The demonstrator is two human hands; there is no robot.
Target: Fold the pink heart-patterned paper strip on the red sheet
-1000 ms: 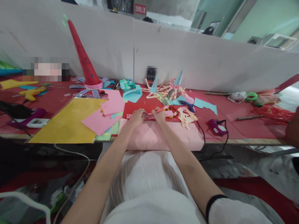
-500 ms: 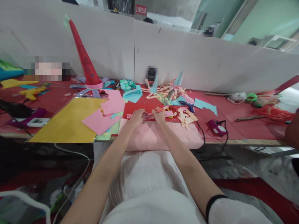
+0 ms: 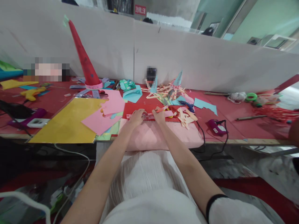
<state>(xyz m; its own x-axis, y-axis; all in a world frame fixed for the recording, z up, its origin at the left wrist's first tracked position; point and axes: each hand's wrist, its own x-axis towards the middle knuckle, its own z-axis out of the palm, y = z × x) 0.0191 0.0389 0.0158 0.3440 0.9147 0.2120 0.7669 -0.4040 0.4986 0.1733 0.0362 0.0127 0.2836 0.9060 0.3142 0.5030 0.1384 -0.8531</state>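
Note:
In the head view a pink paper strip (image 3: 149,116) with darker marks lies along the front of a red board (image 3: 133,107). My left hand (image 3: 138,115) rests on the strip's left part, fingers bent and closed against it. A slim orange-pink pen (image 3: 162,109) is pinched in my right hand (image 3: 159,115), which sits on the strip further right; the pen's tip is hidden by the fingers. Beyond the right hand are the strip's plain end and a pile of pale cut paper strips (image 3: 185,117). A pink padded cloth (image 3: 161,133) lies under my wrists.
Pink paper sheets (image 3: 102,119) and a yellow sheet (image 3: 70,121) lie to the left, near a tall red cone (image 3: 84,57). Small blue cones (image 3: 178,79) stand at the back. A purple power box (image 3: 217,127) with cables sits right. A grey partition (image 3: 198,59) runs behind.
Both hands stay in nearly the same place on the strip, with the pen still in the right. The view shifts very slightly.

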